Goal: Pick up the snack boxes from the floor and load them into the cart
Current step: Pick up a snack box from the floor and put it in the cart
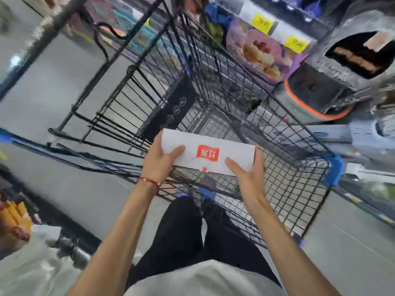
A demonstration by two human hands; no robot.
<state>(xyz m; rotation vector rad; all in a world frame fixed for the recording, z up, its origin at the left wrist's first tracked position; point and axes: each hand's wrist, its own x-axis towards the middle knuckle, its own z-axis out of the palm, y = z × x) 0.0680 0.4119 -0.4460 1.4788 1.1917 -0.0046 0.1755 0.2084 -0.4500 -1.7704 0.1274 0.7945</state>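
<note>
A flat white snack box (208,153) with a red logo is held level over the near end of the black wire shopping cart (299,165). My left hand (159,160) grips its left end, thumb on top and fingers hidden under it. My right hand (245,170) holds its right end, thumb on top, fingers along the far edge. The cart basket below the box looks bare, with only its mesh floor showing. A dark panel (171,107) hangs at the cart's far end.
Store shelves on the right carry a purple snack pack (263,52) and a dark cake box (361,54), with yellow price tags (261,23). Grey floor (42,92) lies to the left. Yellow and red packs (15,221) sit at the lower left. The view is motion-blurred.
</note>
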